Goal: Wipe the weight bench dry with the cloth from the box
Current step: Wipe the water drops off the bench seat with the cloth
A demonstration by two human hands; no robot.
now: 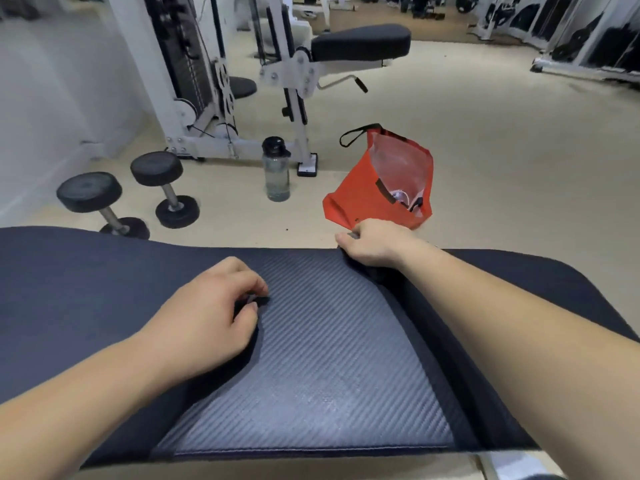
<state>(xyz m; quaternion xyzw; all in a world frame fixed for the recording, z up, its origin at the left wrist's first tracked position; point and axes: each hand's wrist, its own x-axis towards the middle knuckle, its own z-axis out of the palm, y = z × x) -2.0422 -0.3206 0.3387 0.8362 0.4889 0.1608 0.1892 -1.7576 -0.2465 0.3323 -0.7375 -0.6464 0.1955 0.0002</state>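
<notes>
The weight bench's grey ribbed pad (pixel 322 368) fills the lower middle, with a pale damp-looking sheen near its front. A dark navy cloth (pixel 104 282) lies over the bench on both sides of that pad. My left hand (pixel 207 313) rests on the cloth's left part and pinches its edge between thumb and fingers. My right hand (pixel 374 242) pinches a dark cloth edge at the bench's far side, and a folded strip of cloth runs back under my forearm. An open red bag (pixel 360 188) with a silver lining stands on the floor just beyond the right hand.
On the beige floor behind the bench are a clear water bottle (pixel 276 171) and two black dumbbells (pixel 162 188) (pixel 100 202). A white cable machine (pixel 214 98) with a black padded seat (pixel 360 41) stands farther back. Weight racks line the far right wall.
</notes>
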